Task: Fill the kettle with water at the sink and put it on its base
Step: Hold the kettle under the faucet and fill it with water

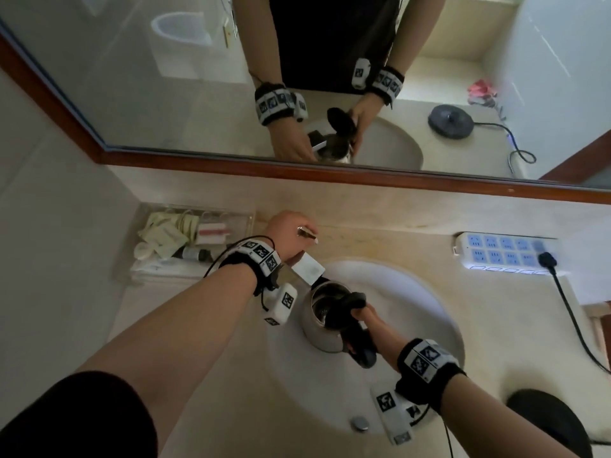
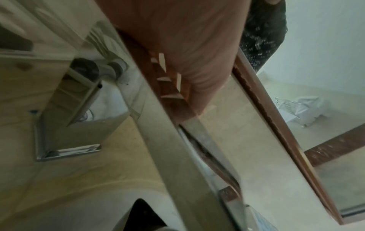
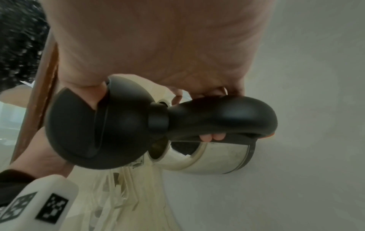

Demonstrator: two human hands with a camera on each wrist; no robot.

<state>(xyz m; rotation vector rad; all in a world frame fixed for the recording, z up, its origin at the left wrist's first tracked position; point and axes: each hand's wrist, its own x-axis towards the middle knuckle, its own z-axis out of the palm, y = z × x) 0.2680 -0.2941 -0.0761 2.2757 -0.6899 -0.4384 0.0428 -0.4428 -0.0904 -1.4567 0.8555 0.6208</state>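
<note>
A steel kettle point(image 1: 315, 328) with a black handle hangs in the white sink point(image 1: 416, 309), its mouth under the faucet spout point(image 1: 309, 268). Its black lid point(image 1: 355, 299) stands open. My right hand point(image 1: 365, 318) grips the handle. In the right wrist view the fingers point(image 3: 212, 137) curl round the handle and the thumb presses the lid point(image 3: 88, 125). My left hand point(image 1: 287, 229) is curled over the chrome faucet handle point(image 1: 306, 234) behind the spout. Whether water is running cannot be told. The round black kettle base point(image 1: 545, 421) sits on the counter at the lower right.
A clear tray point(image 1: 244, 216) of toiletry packets stands at the back left of the counter. A white power strip point(image 1: 506, 256) with a black plug and cord lies at the back right. A wood-framed mirror point(image 1: 363, 175) runs along the wall just behind the faucet.
</note>
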